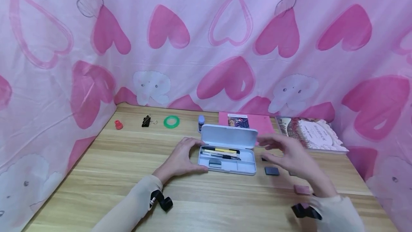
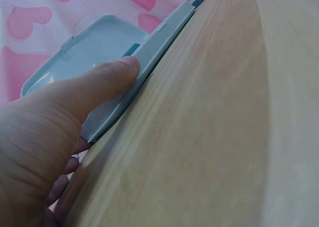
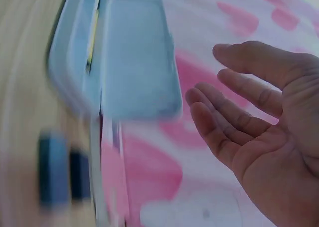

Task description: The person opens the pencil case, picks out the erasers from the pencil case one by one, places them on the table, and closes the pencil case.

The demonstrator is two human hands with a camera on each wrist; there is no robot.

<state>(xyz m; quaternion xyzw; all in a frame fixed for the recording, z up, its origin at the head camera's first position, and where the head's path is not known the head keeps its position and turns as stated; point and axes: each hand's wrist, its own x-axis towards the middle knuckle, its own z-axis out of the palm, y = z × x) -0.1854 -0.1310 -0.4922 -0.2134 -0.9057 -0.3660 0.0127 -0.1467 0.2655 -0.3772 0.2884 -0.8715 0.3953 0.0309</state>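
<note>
A light blue pencil case [image 1: 246, 168] lies on the table with its lid [image 1: 228, 137] raised. Inside are several pens and pencils [image 1: 222, 153] in the back compartment and a small grey-blue block [image 1: 215, 163] at front left. My left hand [image 1: 180, 158] grips the case's left end; its thumb lies on the front wall in the left wrist view, the other fingers partly hidden. Beyond the right end, my right hand [image 1: 291, 155] hovers with loosely bent fingers and nothing in it, as the right wrist view also shows. Below it lies a dark rectangular block [image 1: 271, 171].
Farther right sits a pinkish block [image 1: 301, 189]. Along the back are a red stamp-like piece [image 1: 118, 124], a black binder clip [image 1: 146, 121], green tape [image 1: 171, 121], a blue-capped glue stick [image 1: 201, 121], a pink booklet [image 1: 262, 122] and a book [image 1: 317, 135]. A heart-patterned curtain [image 1: 180, 67] hangs behind.
</note>
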